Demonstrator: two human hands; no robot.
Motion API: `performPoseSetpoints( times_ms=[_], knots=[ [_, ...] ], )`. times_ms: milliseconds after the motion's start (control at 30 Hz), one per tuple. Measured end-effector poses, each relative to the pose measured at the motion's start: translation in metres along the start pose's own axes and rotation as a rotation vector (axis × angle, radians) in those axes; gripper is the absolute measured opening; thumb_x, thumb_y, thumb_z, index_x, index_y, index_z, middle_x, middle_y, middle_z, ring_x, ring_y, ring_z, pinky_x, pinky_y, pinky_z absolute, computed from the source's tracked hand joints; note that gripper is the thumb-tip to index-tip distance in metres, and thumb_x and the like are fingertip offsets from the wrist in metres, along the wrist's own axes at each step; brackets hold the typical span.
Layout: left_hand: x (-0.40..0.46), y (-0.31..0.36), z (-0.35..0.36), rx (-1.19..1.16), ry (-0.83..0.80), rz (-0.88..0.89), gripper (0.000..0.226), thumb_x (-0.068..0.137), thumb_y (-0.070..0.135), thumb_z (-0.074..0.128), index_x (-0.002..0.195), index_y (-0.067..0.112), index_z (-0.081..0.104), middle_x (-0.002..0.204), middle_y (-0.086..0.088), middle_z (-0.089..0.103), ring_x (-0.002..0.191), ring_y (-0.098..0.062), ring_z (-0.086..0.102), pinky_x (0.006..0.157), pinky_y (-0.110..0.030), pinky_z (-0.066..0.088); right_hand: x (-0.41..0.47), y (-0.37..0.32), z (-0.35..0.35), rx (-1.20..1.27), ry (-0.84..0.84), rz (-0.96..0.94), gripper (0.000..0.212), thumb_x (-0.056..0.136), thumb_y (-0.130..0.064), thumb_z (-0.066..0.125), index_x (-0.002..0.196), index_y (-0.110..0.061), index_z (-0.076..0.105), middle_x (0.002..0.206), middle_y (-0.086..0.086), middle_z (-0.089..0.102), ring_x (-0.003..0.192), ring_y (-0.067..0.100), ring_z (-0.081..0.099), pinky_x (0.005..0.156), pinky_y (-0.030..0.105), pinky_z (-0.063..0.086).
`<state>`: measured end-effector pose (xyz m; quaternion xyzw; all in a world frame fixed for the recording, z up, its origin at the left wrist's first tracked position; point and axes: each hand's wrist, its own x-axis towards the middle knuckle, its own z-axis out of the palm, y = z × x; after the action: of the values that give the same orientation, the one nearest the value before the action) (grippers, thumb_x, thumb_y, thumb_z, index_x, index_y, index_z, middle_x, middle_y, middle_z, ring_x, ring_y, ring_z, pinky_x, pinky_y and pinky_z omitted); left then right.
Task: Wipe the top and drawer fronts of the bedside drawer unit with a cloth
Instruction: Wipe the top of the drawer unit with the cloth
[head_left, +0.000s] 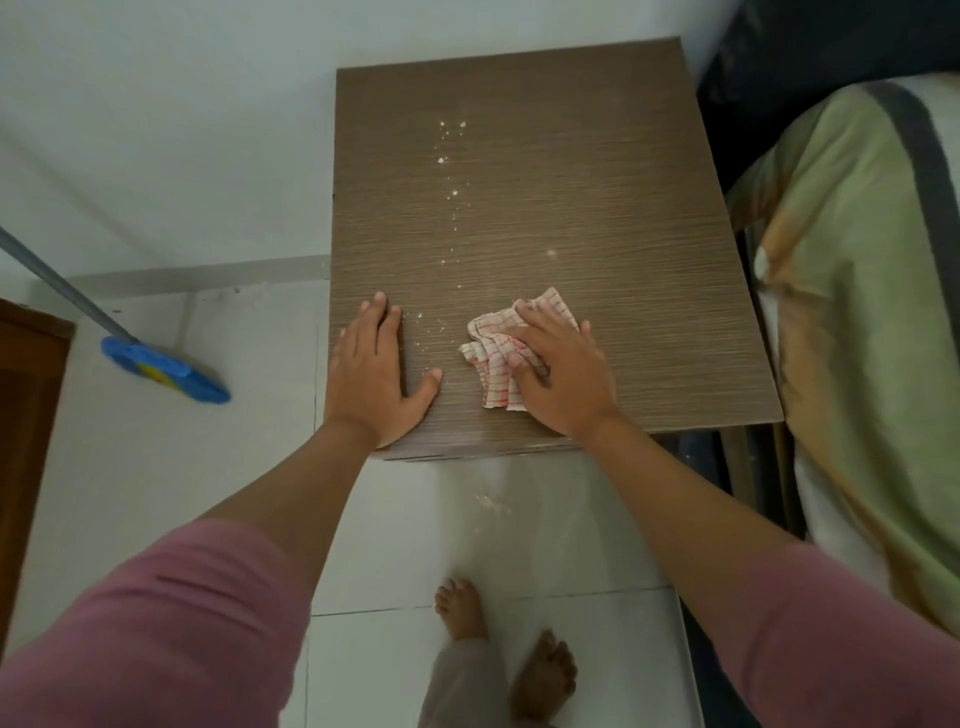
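Observation:
The brown wood-grain top of the bedside drawer unit (597, 182) fills the middle of the view. A trail of white specks (451, 176) runs down its centre. My right hand (563, 379) presses flat on a crumpled white cloth with red checks (493, 358) near the front edge of the top. My left hand (374, 369) rests flat on the front left corner, fingers together, holding nothing. The drawer fronts are hidden below the top's front edge.
A blue mop head (166, 371) on a grey pole (57, 283) leans on the white tile floor at left. A bed with green and orange bedding (857, 338) stands close on the right. White crumbs (491, 501) lie on the floor by my bare feet (498, 644).

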<state>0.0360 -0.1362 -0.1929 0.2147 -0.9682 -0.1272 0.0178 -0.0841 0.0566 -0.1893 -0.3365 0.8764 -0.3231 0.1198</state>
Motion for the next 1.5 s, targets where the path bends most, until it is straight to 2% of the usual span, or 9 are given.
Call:
performPoseSetpoints(
  times_ms=[567,700,900,1000,1200,1300,1367,1433,1500],
  knots=[
    [0.0,-0.003,0.004,-0.01,0.046,0.023,0.09,0.078,0.065,0.035,0.143,0.004,0.03,0.154,-0.013,0.022,0.142,-0.029,0.018,0.115,-0.045,0.015,-0.053,-0.013,0.014,0.035,0.059,0.051,0.03,0.093,-0.024,0.053,0.123,-0.025,0.059,0.143,-0.009,0.044,0.138,0.007,0.027,0.114,0.046,0.01],
    [0.0,-0.004,0.005,-0.014,0.047,0.03,0.089,0.079,0.065,0.035,0.143,0.004,0.03,0.154,-0.014,0.022,0.142,-0.03,0.018,0.115,-0.047,0.017,-0.065,-0.018,0.018,0.07,0.061,0.09,0.032,0.093,-0.021,0.054,0.125,-0.023,0.058,0.143,-0.009,0.044,0.132,-0.003,0.022,0.114,0.044,0.008],
    [0.001,-0.005,0.005,-0.013,0.043,0.036,0.088,0.08,0.065,0.035,0.143,0.004,0.031,0.154,-0.015,0.022,0.142,-0.03,0.018,0.114,-0.048,0.018,-0.088,-0.026,0.011,0.134,-0.04,0.081,0.04,0.092,-0.008,0.054,0.127,-0.028,0.056,0.143,-0.014,0.041,0.135,-0.002,0.021,0.113,0.033,0.004],
    [0.001,-0.006,0.006,-0.011,0.045,0.038,0.087,0.08,0.064,0.036,0.142,0.004,0.031,0.153,-0.016,0.023,0.142,-0.031,0.019,0.114,-0.048,0.018,-0.091,-0.027,0.006,0.131,-0.059,0.096,0.044,0.091,-0.007,0.054,0.127,-0.031,0.055,0.139,-0.02,0.039,0.131,-0.006,0.023,0.113,0.035,0.011],
    [0.001,-0.006,0.006,-0.013,0.042,0.034,0.085,0.08,0.061,0.041,0.142,0.004,0.031,0.154,-0.015,0.022,0.142,-0.03,0.018,0.114,-0.048,0.017,-0.09,-0.031,0.001,0.03,-0.048,0.026,0.041,0.086,-0.008,0.06,0.122,-0.028,0.061,0.134,-0.009,0.054,0.123,0.002,0.044,0.098,0.03,0.043],
    [0.001,-0.005,0.005,-0.007,0.03,0.038,0.084,0.082,0.061,0.041,0.143,0.004,0.03,0.154,-0.015,0.021,0.142,-0.03,0.017,0.114,-0.048,0.017,-0.091,-0.033,-0.011,0.0,-0.204,0.032,0.044,0.085,-0.002,0.057,0.122,-0.024,0.061,0.129,-0.005,0.059,0.119,0.017,0.056,0.097,0.03,0.044],
    [0.001,-0.005,0.004,0.001,0.024,0.037,0.085,0.082,0.062,0.039,0.143,0.004,0.029,0.154,-0.015,0.021,0.142,-0.03,0.016,0.114,-0.048,0.017,-0.089,-0.035,-0.022,0.015,-0.26,0.045,0.043,0.084,0.0,0.055,0.121,-0.021,0.063,0.121,-0.001,0.065,0.111,0.02,0.06,0.093,0.03,0.046],
    [0.001,-0.005,0.004,0.0,0.014,0.033,0.085,0.082,0.062,0.039,0.143,0.004,0.028,0.155,-0.015,0.02,0.142,-0.03,0.016,0.114,-0.049,0.017,-0.088,-0.038,-0.03,0.092,-0.189,0.054,0.042,0.084,0.001,0.056,0.12,-0.019,0.064,0.118,0.0,0.066,0.108,0.018,0.062,0.09,0.025,0.046],
    [0.001,-0.005,0.004,-0.006,0.009,0.03,0.086,0.082,0.062,0.038,0.144,0.004,0.028,0.155,-0.015,0.019,0.143,-0.029,0.015,0.115,-0.048,0.017,-0.085,-0.037,-0.031,0.179,-0.048,0.063,0.042,0.085,0.003,0.056,0.121,-0.018,0.063,0.118,0.001,0.066,0.107,0.018,0.062,0.091,0.027,0.048]
  ],
)
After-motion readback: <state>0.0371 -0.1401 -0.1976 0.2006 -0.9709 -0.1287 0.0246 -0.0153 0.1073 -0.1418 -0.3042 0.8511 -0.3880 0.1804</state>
